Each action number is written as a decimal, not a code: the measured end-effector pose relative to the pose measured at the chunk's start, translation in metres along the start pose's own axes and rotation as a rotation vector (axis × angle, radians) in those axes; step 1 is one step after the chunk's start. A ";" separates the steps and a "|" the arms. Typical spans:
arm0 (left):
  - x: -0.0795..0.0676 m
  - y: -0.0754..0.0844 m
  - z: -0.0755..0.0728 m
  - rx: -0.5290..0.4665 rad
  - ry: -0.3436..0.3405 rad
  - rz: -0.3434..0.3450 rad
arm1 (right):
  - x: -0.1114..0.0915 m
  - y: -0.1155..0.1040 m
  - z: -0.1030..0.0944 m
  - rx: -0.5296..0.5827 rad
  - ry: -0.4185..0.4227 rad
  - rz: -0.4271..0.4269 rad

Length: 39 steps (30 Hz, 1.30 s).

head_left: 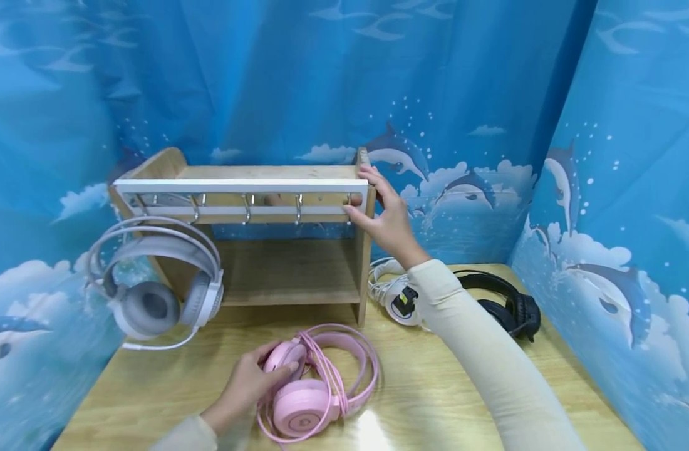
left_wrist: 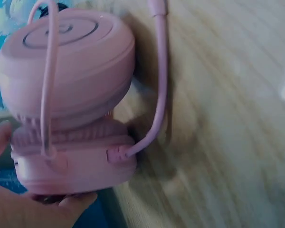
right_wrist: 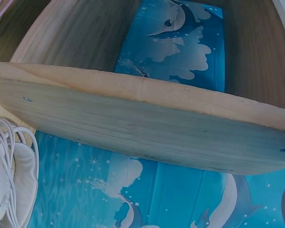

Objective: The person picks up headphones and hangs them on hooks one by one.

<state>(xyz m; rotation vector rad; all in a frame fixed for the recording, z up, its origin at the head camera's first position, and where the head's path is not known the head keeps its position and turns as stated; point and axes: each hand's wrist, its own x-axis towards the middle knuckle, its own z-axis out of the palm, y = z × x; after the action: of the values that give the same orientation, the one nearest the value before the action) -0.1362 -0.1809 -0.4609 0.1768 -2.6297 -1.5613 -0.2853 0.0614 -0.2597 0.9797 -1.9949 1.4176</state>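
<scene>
So the left wrist view is giving us a detail we aren't making out from the head view: a pink stalk (left_wrist: 160, 85) is sticking out of one ear cup of the pink headphones (head_left: 299, 410). The right wrist view is showing us the outside of a side panel (right_wrist: 147, 114) on the wooden rack (head_left: 290, 269), while only the head view is letting us see the hooks (head_left: 246, 210) along its front. As for fingers, we're seeing the left hand (head_left: 248, 379) pinching a pink ear cup, thumb on one side, fingers on the other. The right hand (head_left: 386, 216) is gripping the rack's right end, thumb and fingers spread around it. The pink headphones are sitting on the counter (head_left: 429, 394), roughly midway between its left and right edges. A white headset (head_left: 163, 247) is hanging at the rack's left end, white headphones (head_left: 397, 312) are lying beside its right side, and black headphones (head_left: 522, 313) are resting near the counter's right edge.
</scene>
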 end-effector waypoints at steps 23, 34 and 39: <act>0.025 -0.014 -0.008 -0.193 -0.413 -0.139 | 0.000 0.001 0.000 0.003 0.008 -0.017; 0.021 -0.013 -0.009 -0.192 -0.397 -0.111 | 0.000 0.001 0.000 0.005 0.009 -0.003; 0.021 -0.015 -0.008 -0.198 -0.403 -0.105 | 0.000 0.001 0.000 0.007 0.010 -0.007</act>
<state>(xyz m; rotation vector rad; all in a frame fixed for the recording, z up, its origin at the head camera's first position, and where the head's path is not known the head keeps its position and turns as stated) -0.1551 -0.1977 -0.4700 -0.0163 -2.7593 -2.0726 -0.2857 0.0613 -0.2605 0.9800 -1.9786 1.4241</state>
